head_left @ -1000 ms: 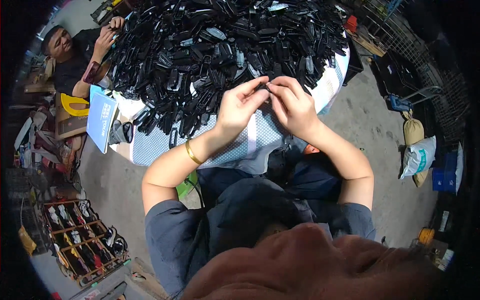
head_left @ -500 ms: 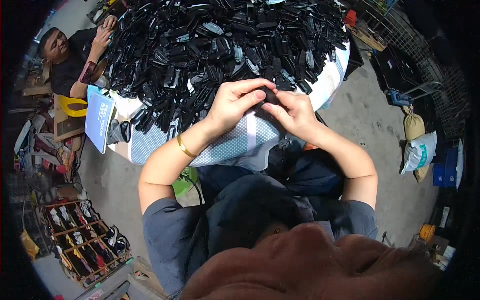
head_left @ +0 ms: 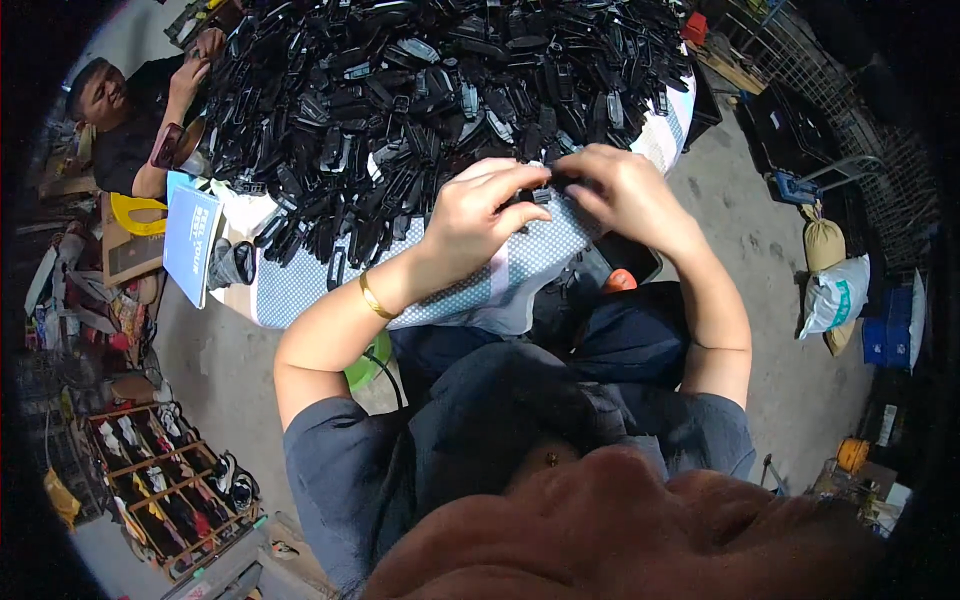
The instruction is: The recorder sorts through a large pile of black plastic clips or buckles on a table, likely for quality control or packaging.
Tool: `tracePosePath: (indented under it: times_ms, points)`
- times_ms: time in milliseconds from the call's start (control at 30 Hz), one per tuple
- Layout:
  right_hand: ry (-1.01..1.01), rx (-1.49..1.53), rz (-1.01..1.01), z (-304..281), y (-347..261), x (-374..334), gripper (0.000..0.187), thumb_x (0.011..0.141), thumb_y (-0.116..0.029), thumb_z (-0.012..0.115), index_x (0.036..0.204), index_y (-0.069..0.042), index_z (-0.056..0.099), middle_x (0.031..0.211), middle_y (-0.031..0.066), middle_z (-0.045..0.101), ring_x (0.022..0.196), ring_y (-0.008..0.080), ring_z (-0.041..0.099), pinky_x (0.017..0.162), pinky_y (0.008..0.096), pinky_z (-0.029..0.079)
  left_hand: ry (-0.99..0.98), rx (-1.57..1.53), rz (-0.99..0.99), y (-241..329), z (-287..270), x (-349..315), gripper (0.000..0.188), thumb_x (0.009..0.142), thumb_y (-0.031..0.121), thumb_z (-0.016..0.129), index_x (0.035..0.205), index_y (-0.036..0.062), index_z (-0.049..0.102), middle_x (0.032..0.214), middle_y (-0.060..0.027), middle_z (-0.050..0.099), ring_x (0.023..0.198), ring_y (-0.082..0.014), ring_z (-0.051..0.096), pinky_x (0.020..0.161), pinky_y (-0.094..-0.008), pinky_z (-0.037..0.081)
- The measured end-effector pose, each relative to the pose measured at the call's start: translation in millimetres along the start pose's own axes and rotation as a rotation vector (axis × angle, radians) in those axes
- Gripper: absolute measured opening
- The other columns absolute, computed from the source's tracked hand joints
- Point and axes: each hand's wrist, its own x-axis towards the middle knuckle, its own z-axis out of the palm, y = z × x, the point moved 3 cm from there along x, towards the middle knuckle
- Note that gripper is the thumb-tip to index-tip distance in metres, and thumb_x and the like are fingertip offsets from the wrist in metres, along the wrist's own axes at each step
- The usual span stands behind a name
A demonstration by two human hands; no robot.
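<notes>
A large heap of small black plastic pieces [head_left: 400, 120], some with clear or grey shiny parts, covers the table in front of me. Over the table's near edge, my left hand [head_left: 487, 215] pinches a small black plastic piece [head_left: 537, 197] between thumb and fingers. My right hand [head_left: 625, 195] is close beside it, fingers bent and curled inward. Something dark lies between its fingers and thumb, but I cannot make out what. Beneath both hands is a dotted, pale cloth [head_left: 440, 285] hanging off the table.
A person [head_left: 130, 120] sits at the far left of the heap. A blue booklet [head_left: 192, 245] and a dark roll [head_left: 232, 263] lie at the left table edge. Under the near edge shows an orange object [head_left: 620, 280]. Sacks [head_left: 836, 295] stand on the floor at right.
My hands have drawn apart a little from a joined grip. The right one has shifted right and turned back-up, and the small black piece now shows at my left fingertips.
</notes>
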Motion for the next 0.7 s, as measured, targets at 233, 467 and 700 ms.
tracePosePath:
  times_ms: [233, 467, 700]
  points:
    - [-0.213, -0.196, 0.115, -4.2, 8.5, -7.6, 0.033, 0.07, -0.01, 0.065, 0.101, -0.003, 0.059, 0.083, 0.0148, 0.062, 0.077, 0.0312, 0.06, 0.068, 0.0383, 0.048, -0.621, -0.21, 0.005, 12.1, 30.0, -24.9, 0.031, 0.07, 0.024, 0.07, 0.091, 0.0035, 0.062, 0.077, -0.0098, 0.06, 0.072, -0.0253, 0.057, 0.065, -0.0346, 0.047]
    - [-0.201, -0.028, 0.028, 20.5, 5.7, -4.3, 0.035, 0.069, -0.009, 0.066, 0.101, 0.0, 0.055, 0.089, 0.0177, 0.06, 0.081, 0.0351, 0.059, 0.071, 0.0408, 0.047, -0.482, -0.016, 0.016, 7.9, 28.0, -15.7, 0.029, 0.073, 0.021, 0.068, 0.095, 0.0034, 0.06, 0.085, -0.0104, 0.056, 0.084, -0.0269, 0.053, 0.075, -0.034, 0.045]
    - [-0.215, 0.23, 0.074, 11.0, 22.1, 14.1, 0.036, 0.07, 0.002, 0.052, 0.106, 0.001, 0.055, 0.079, 0.0148, 0.064, 0.074, 0.0228, 0.063, 0.066, 0.0305, 0.05, -0.365, 0.335, 0.063, 0.8, 31.6, -15.7, 0.042, 0.076, 0.019, 0.064, 0.111, -0.0004, 0.051, 0.107, -0.0162, 0.05, 0.097, -0.0302, 0.049, 0.081, -0.0373, 0.043]
